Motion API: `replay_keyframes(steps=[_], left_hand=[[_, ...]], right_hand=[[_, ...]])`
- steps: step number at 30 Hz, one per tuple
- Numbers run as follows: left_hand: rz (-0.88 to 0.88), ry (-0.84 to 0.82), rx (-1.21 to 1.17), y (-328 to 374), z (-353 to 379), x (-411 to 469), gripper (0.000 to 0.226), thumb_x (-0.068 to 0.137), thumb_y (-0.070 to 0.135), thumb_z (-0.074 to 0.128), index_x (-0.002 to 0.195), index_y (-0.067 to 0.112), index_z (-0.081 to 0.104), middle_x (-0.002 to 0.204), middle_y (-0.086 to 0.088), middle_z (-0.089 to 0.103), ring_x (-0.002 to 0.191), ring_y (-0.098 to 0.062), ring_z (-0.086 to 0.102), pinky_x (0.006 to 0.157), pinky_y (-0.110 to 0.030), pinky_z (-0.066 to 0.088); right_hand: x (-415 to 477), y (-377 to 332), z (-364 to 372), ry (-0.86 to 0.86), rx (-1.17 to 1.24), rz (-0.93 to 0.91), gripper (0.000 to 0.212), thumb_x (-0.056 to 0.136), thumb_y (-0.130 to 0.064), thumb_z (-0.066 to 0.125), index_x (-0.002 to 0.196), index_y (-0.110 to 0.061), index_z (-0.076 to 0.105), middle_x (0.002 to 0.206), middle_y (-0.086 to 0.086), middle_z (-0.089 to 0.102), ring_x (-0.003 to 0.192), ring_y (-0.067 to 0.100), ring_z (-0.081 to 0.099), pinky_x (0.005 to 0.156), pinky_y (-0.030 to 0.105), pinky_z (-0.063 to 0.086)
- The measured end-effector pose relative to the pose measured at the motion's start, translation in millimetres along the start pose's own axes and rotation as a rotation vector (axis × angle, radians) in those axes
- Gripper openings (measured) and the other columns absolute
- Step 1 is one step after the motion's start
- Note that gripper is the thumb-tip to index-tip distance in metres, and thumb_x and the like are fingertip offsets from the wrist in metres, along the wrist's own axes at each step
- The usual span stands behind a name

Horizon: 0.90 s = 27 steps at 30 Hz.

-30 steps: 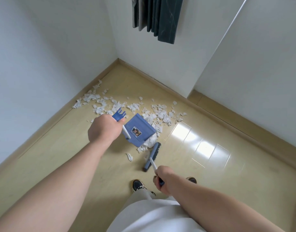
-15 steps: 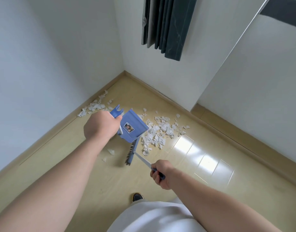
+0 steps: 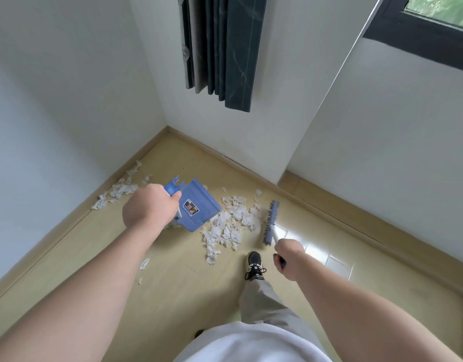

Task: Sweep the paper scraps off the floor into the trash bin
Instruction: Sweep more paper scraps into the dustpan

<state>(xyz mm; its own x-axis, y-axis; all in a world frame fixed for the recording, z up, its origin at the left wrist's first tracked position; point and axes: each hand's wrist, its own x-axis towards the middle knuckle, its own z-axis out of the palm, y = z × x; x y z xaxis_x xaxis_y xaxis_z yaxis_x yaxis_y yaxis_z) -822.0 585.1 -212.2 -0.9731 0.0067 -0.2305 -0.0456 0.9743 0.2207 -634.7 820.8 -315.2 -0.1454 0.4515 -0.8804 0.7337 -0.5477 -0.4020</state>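
Since the earlier frames, broom swung from the near-left side of the scrap pile over to its right side; camera also tilted up, bringing a window corner into view

Left hand (image 3: 149,207): grip clenched around the white handle of the blue plastic dustpan (image 3: 197,205), just below its forked blue clip end. Dustpan tilted, back face with a small printed label toward the camera, lower edge at or near the floor beside the pile; contact itself not clear

Right hand (image 3: 288,258): grip clenched around the dark end of the white broom handle. Blue-backed broom head with dark bristles (image 3: 271,222) lies at the right edge of the main pile, bristles facing the scraps

White torn paper scraps (image 3: 229,226): main heap on the pale yellow wood-look floor (image 3: 173,296), between dustpan and broom head, touching or just beside both. Second scatter of scraps (image 3: 120,190) runs along the left skirting board, behind the left hand. A few stray bits lie nearer the camera, left of the heap

Person's foot in a black-and-white sneaker (image 3: 254,265) planted just near the heap's lower edge, beige trouser leg above it, white shirt at bottom of view

Surroundings: white walls meeting in a corner, dark green pleated curtain (image 3: 222,48) hanging above, dark-framed window (image 3: 421,35) top right. Bright light patches on the floor right of the broom
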Motion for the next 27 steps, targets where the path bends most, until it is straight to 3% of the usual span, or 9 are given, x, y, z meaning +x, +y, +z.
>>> replay_keyframes(steps=[5,10,15,21,27], left_hand=[[-0.063,-0.036,0.075,43.2,13.4,34.6,0.042,0.093,0.053,0.056,0.069,0.019,0.059,0.066,0.0,0.06,0.055,-0.018,0.053,0.052,-0.023,0.036],[-0.18,-0.084,0.131,78.1,14.8,62.3,0.041,0.092,0.053,0.057,0.07,0.018,0.06,0.067,0.0,0.062,0.056,-0.019,0.057,0.052,-0.022,0.037],[-0.3,-0.101,0.156,88.6,15.4,75.6,0.041,0.091,0.055,0.056,0.071,0.019,0.059,0.066,0.0,0.063,0.055,-0.02,0.059,0.051,-0.023,0.038],[-0.436,-0.13,0.182,70.8,17.6,67.4,0.039,0.093,0.055,0.055,0.076,0.02,0.06,0.071,0.0,0.062,0.06,-0.02,0.059,0.054,-0.024,0.041],[-0.541,-0.133,0.172,36.5,14.7,51.1,0.039,0.091,0.055,0.055,0.082,0.019,0.064,0.074,0.0,0.064,0.066,-0.022,0.063,0.056,-0.025,0.044]], right_hand=[[61.8,-63.7,-32.1,0.077,0.054,0.084,0.039,0.096,-0.009,0.04,0.133,-0.015,0.052,0.078,0.004,0.045,0.058,0.013,0.038,0.034,0.011,0.04],[106.3,-126.1,-38.3,0.009,0.052,0.166,0.02,0.097,-0.011,0.044,0.113,-0.018,0.053,0.07,0.003,0.042,0.056,0.012,0.037,0.034,0.013,0.042],[135.7,-176.8,-6.6,-0.087,-0.152,0.182,0.026,0.097,-0.018,0.045,0.12,-0.018,0.057,0.087,0.002,0.049,0.055,0.011,0.037,0.036,0.011,0.04],[129.6,-212.8,57.3,-0.186,-0.461,0.161,0.016,0.097,-0.017,0.046,0.108,-0.009,0.056,0.067,0.002,0.041,0.046,0.011,0.033,0.033,0.01,0.033],[100.7,-204.3,112.7,-0.314,-0.72,0.122,0.013,0.094,-0.011,0.047,0.096,-0.007,0.058,0.063,0.002,0.044,0.039,0.011,0.036,0.036,0.013,0.031]])
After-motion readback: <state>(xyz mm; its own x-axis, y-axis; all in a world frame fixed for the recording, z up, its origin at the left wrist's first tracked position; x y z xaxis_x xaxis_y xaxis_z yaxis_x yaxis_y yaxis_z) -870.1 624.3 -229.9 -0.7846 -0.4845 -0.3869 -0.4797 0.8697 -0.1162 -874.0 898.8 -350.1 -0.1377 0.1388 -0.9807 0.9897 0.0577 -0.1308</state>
